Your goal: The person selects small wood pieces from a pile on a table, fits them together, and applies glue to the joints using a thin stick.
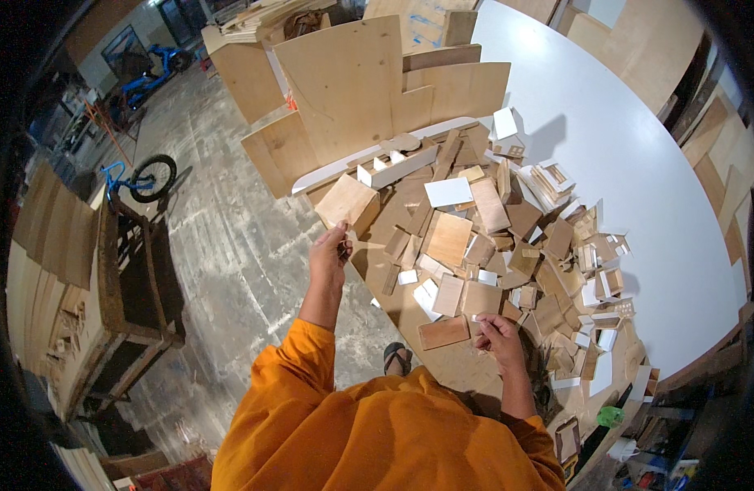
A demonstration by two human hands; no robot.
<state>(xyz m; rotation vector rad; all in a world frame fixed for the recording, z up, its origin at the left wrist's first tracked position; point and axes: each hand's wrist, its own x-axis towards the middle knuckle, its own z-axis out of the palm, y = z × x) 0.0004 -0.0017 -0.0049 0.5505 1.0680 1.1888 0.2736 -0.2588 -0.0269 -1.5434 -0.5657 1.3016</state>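
My left hand [331,252] is closed at the near corner of a light wooden board [347,200], thumb and fingertips pinching its edge. The board is tilted at the left end of the heap of offcuts. Lower and to the right, my right hand [501,337] is closed, its thumb and forefinger pinching a small white piece [476,317] too small to name. Just left of that hand lies a reddish-brown wooden block [444,332]. Beyond it are a pale wooden block [449,295] and a larger square one [448,240].
A heap of wood and white offcuts [549,270] covers the worktable. Large plywood panels [340,90] stand at its far left, and a wide white board [614,147] spans the right. A wooden bench [107,327] and a blue bicycle [139,178] stand on the left floor.
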